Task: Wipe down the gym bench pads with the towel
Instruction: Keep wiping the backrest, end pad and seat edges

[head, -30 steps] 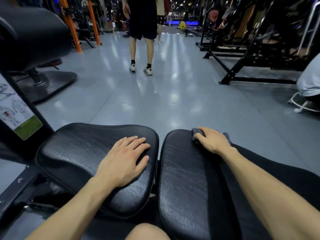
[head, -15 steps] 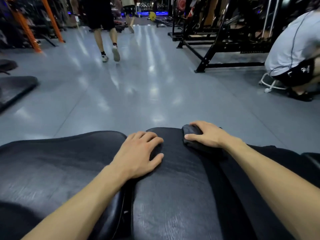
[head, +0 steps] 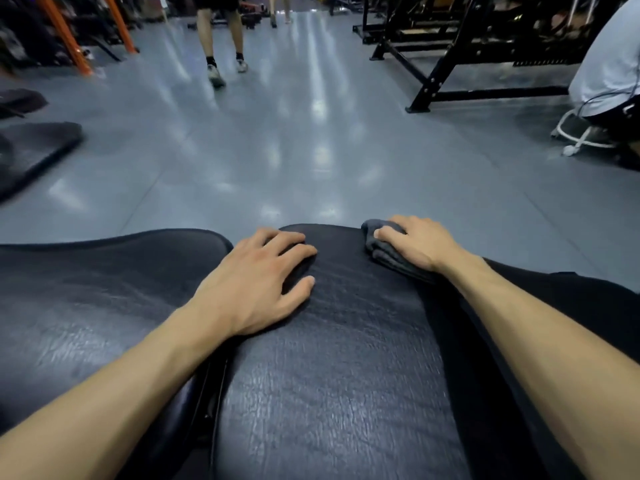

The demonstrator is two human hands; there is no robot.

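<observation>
Both hands have shifted across the right-hand cracked black vinyl bench pad (head: pixel 346 393): left hand (head: pixel 256 282) flat, fingers spread; right hand (head: pixel 419 245) pressing the folded dark grey towel (head: pixel 381 252) at one o'clock — near the edge, where it could slip off.

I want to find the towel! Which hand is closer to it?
Right. The right hand presses on top of the gray towel at the pad's far end. The left hand lies flat on the bench pad, apart from the towel.
</observation>
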